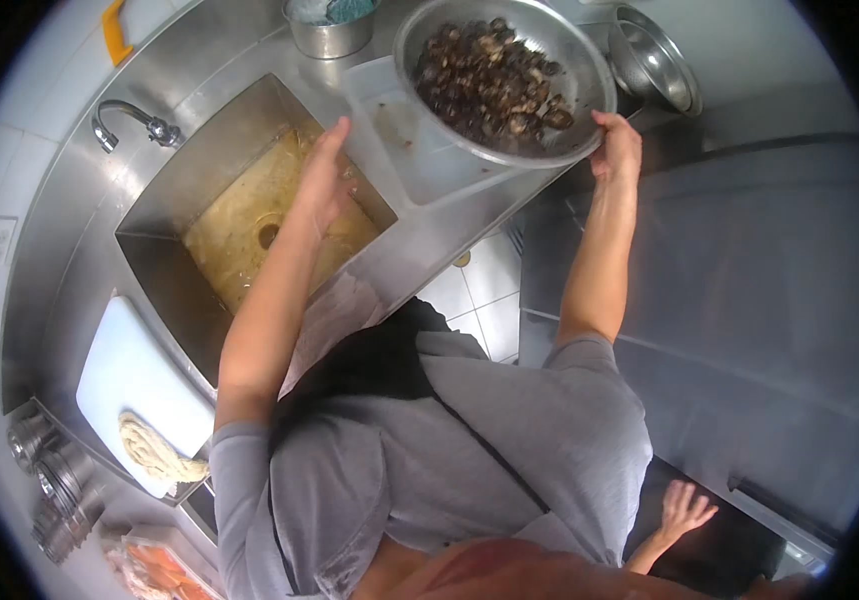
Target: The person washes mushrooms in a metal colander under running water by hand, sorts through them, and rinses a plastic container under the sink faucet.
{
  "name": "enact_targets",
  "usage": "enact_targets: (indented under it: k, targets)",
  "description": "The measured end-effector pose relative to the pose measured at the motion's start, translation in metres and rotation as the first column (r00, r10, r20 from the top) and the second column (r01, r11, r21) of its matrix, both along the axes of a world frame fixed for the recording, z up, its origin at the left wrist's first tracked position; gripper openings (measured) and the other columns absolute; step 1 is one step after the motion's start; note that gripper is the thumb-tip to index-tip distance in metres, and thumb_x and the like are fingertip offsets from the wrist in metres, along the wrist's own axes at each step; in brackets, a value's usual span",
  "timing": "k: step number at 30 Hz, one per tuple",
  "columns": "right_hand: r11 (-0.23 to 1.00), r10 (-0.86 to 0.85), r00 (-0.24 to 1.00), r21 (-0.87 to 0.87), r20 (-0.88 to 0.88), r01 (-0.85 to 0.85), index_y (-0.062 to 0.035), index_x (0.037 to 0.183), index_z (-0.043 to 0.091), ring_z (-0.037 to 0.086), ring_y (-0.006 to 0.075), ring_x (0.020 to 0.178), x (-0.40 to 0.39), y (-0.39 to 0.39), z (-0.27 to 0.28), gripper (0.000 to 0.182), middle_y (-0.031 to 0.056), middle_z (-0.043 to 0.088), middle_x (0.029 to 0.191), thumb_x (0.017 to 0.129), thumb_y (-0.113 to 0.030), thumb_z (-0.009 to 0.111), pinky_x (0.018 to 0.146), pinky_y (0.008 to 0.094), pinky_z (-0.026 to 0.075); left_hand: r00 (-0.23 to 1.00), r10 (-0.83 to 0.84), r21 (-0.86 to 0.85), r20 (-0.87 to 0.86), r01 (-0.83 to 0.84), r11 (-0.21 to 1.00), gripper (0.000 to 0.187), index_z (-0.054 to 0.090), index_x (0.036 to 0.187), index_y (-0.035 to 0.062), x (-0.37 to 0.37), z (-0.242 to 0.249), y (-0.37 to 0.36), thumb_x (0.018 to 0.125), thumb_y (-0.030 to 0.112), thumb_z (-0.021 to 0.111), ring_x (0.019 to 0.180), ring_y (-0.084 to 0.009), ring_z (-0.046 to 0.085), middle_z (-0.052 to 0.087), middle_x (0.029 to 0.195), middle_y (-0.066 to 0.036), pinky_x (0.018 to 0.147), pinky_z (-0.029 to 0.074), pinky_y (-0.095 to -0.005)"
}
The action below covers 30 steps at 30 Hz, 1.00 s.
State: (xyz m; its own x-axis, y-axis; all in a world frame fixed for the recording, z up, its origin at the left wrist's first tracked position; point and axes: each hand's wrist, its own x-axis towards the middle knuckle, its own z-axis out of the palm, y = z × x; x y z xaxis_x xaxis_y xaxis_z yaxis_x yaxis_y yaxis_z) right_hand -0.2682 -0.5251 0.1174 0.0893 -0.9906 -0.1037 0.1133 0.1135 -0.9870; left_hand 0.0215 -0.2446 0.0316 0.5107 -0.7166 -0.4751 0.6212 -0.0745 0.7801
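My right hand [616, 147] grips the right rim of a large metal bowl [581, 85]. Inside the bowl lies a heap of small dark-brown pieces [494, 82], whose kind I cannot make out. Beneath the bowl, a translucent plastic tray [429, 172] sits on the steel counter. My left hand [323, 185] hangs over the right side of the sink [154, 215], fingers stretched out and nothing visible in it. Brownish-yellow residue or water covers the sink bottom around the drain.
A curved faucet [127, 115] stands behind the sink. On the left are a white cutting board [129, 365] and a folded cloth [152, 450]. Metal bowls [654, 60] and a steel container [331, 38] stand at the back. Another person's hand [684, 512] shows at lower right.
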Motion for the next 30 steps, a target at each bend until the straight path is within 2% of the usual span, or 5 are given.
enact_targets:
  k: [7,11,15,19,30]
  targets:
    - [0.924,-0.319,0.550,-0.381,-0.772,0.001,-0.0040,0.082,0.068,0.060,0.0316,0.058,0.008,0.014,-0.005,0.027,0.0091,0.058,0.058,0.082,-0.031,0.071,0.062,0.0426,0.050,0.998,-0.008,-0.066,-0.057,0.004,0.998,0.059,0.044,0.140,0.0073,0.025,0.001,0.113,0.092,0.037,0.059,0.133,-0.0306,0.037,0.040,0.145,-0.015,0.105,0.035,-0.0419]
    - [0.516,-0.734,0.417,-0.839,-0.536,-0.173,-0.0029,0.093,0.069,0.062,0.0362,0.090,0.032,0.039,0.011,0.028,0.0152,0.068,0.089,0.084,-0.030,0.068,0.082,0.0451,0.047,0.976,0.213,-0.028,-0.046,-0.215,0.976,0.045,0.052,0.129,0.0058,0.029,-0.008,0.206,0.093,0.032,0.059,0.109,-0.0211,0.058,0.061,0.123,-0.013,0.091,0.047,-0.0344]
    - [0.399,-0.433,0.739,-0.844,-0.517,-0.357,-0.0022,0.092,0.068,0.060,0.0369,0.092,0.095,0.109,0.037,0.017,0.0150,0.066,0.092,0.087,-0.018,0.063,0.083,0.0441,0.046,0.932,0.355,0.021,0.070,-0.357,0.934,0.024,0.063,0.106,0.0027,0.015,-0.039,0.266,0.090,0.020,0.060,0.096,-0.0158,0.062,0.067,0.104,-0.009,0.085,0.048,-0.0289]
    - [0.325,-0.069,0.506,-0.499,-0.860,-0.803,-0.0036,0.091,0.066,0.057,0.0371,0.097,0.160,0.195,0.030,0.017,0.0174,0.063,0.098,0.085,-0.019,0.065,0.084,0.0450,0.044,0.859,0.397,0.134,0.323,-0.457,0.879,0.011,0.068,0.083,0.0030,-0.014,-0.021,0.285,0.086,0.011,0.062,0.077,-0.0090,0.055,0.066,0.084,-0.002,0.073,0.043,-0.0223]
    - [0.114,-0.411,0.599,-0.690,-0.688,-0.715,-0.0088,0.114,0.059,0.047,0.0351,0.108,0.111,0.224,-0.092,0.033,0.0174,0.052,0.115,0.086,-0.025,0.064,0.092,0.0482,0.034,0.770,0.376,0.069,0.516,-0.475,0.878,0.030,0.064,0.072,0.0014,-0.048,-0.017,0.357,0.092,0.023,0.063,0.074,-0.0090,0.054,0.062,0.072,-0.001,0.071,0.041,-0.0257]
